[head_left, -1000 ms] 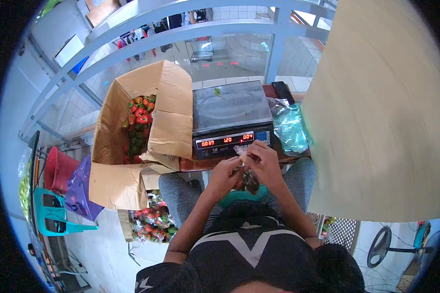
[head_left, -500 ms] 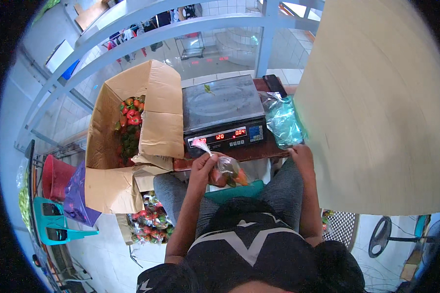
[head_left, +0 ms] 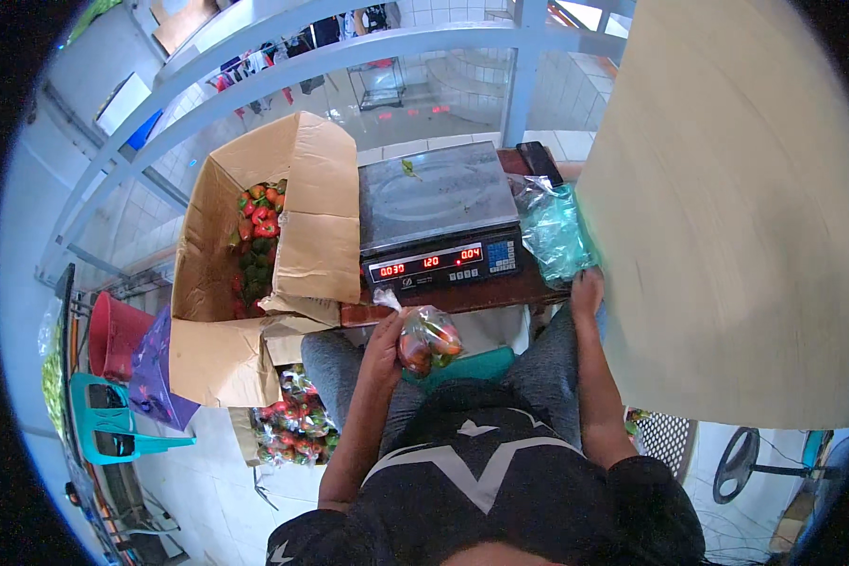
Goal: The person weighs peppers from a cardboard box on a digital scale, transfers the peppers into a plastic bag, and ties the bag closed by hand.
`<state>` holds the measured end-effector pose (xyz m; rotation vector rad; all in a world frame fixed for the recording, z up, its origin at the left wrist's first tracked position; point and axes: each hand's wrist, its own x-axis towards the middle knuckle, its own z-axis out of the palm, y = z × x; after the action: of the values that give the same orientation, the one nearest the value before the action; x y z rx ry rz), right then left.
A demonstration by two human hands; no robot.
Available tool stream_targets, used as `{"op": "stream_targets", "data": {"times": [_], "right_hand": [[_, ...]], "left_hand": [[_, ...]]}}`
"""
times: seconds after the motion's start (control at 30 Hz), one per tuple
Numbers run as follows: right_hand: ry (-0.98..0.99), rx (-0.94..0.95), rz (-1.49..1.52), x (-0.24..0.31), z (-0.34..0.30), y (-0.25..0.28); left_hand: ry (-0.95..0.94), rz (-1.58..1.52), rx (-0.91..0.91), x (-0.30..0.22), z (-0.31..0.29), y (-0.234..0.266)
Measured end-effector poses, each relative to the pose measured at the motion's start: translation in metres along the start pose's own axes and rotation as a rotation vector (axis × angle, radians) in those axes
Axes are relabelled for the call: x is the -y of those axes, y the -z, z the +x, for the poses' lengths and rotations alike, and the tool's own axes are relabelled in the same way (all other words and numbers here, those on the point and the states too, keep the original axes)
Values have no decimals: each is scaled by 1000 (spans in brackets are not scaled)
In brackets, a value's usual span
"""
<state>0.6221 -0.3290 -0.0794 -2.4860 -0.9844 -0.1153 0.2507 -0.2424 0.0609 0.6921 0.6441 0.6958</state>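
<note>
My left hand (head_left: 381,349) is closed on the gathered neck of a clear plastic bag (head_left: 430,338), which hangs in front of the scale over my lap. Red, orange and green peppers show through the bag. At the table's front right, my right hand (head_left: 587,291) has its fingers curled at the lower corner of a stack of clear-green plastic bags (head_left: 558,236); its fingertips are partly hidden. Between the hands and farther back stands a digital scale (head_left: 439,212) with lit red digits. Only a small green leaf (head_left: 410,169) lies on its metal plate.
An open cardboard box (head_left: 321,189) of loose peppers (head_left: 259,236) stands left of the scale. Below it are several bagged peppers (head_left: 297,424). A dark phone (head_left: 540,162) lies behind the plastic bags. A tall pale board (head_left: 726,217) bounds the right; railings (head_left: 368,57) run behind.
The bag of peppers has swung slightly left and turned in my left hand, uncovering the scale's left digits. My right hand stays at the plastic bags' corner. The whole view has shifted slightly.
</note>
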Motion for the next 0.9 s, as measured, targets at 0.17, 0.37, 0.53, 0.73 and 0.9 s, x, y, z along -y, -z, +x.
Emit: {"op": "stream_targets", "data": {"times": [0.17,0.37,0.53,0.73,0.9], "right_hand": [[-128,-380,382,28,-16,30],[32,-381,405,41,-20,44],[280,-365,265,77,1,52],[119,-7,0,66,28,8],[137,9,74,35,29,-23]], "left_hand": [[28,-77,-51,1,-17,25],[46,-125,0,0,-35,67],[-58,-5,-421,-1,-74,94],[-82,-86,-710,23,-140,182],[-279,-410,-802,72,-182,298]]}}
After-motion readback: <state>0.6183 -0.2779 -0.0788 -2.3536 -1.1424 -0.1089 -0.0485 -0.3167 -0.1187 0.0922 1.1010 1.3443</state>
